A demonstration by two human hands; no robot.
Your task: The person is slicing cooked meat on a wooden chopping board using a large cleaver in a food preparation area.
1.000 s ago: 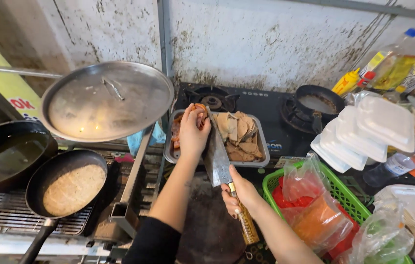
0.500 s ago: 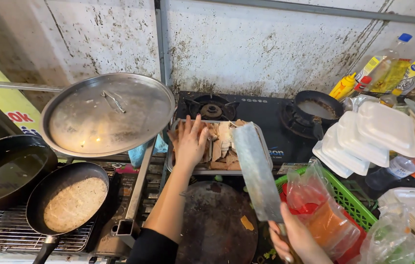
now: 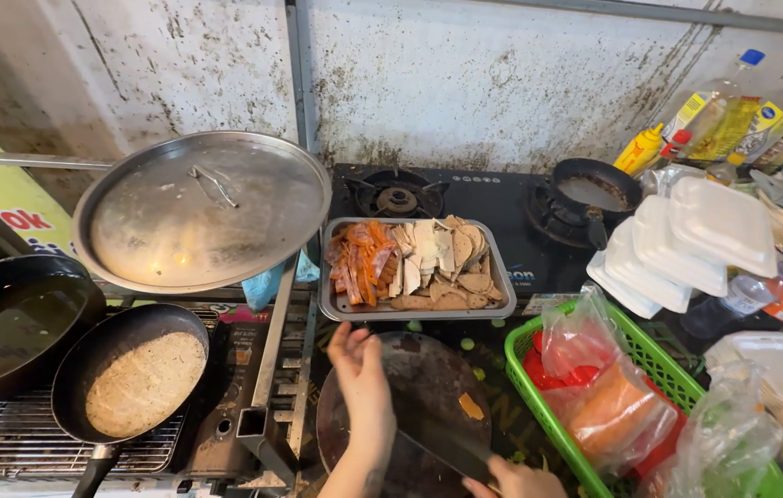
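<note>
My left hand (image 3: 364, 387) lies flat over a round dark chopping board (image 3: 428, 378), fingers apart and holding nothing. At the bottom edge my right hand (image 3: 516, 480) grips the handle of a cleaver (image 3: 447, 449), whose dark blade lies low across the near side of the board. A small orange scrap (image 3: 471, 406) sits on the board. Just beyond it stands a metal tray (image 3: 336, 309) of sliced food, orange strips on the left and pale and brown slices on the right.
On the left are a frying pan (image 3: 142, 383) with a pale flat cake, a dark pan of oil (image 3: 4, 318) and a big metal lid (image 3: 202, 212). A gas stove (image 3: 400, 194) stands behind, with a green basket (image 3: 525, 364) of bags and foam boxes (image 3: 687, 244) to the right.
My left hand has drawn back from the tray to the chopping board. The cleaver, raised upright before, has come down low across the board, with my right hand at the frame's bottom.
</note>
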